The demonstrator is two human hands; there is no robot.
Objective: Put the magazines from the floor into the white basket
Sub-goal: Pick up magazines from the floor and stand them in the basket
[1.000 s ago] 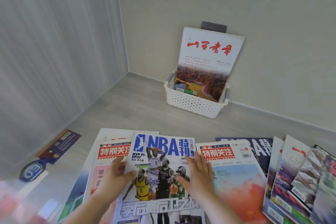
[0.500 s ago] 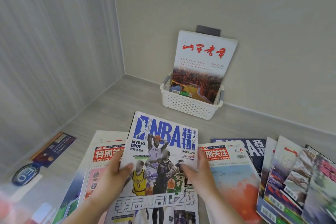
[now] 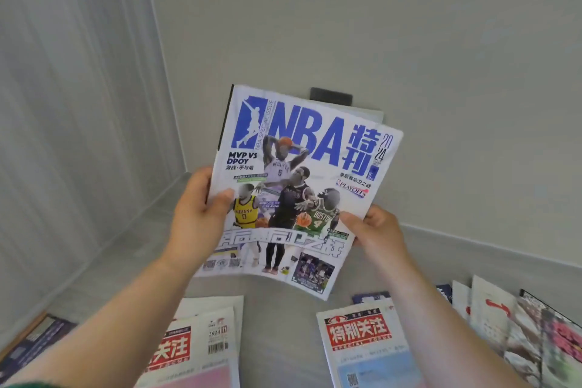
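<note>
I hold an NBA magazine (image 3: 302,167) with a blue title up in the air, cover facing me. My left hand (image 3: 196,217) grips its left edge, my right hand (image 3: 374,230) its right edge, thumbs on the cover. The magazine hides the white basket. Only a top corner of the magazine standing in the basket (image 3: 368,115) shows above it. On the floor below lie more magazines: one with a red title at lower left (image 3: 201,346), another with a red title at lower right (image 3: 365,343), and several overlapping at the far right (image 3: 516,324).
Two grey walls meet in a corner behind the basket. A dark plate (image 3: 330,95) is fixed on the back wall. A dark blue booklet (image 3: 34,343) lies on the floor by the left wall. Bare grey floor (image 3: 277,324) shows between the two red-titled magazines.
Both hands lifted the NBA magazine off the pile on the floor and carried it up and forward; it now covers the basket from view.
</note>
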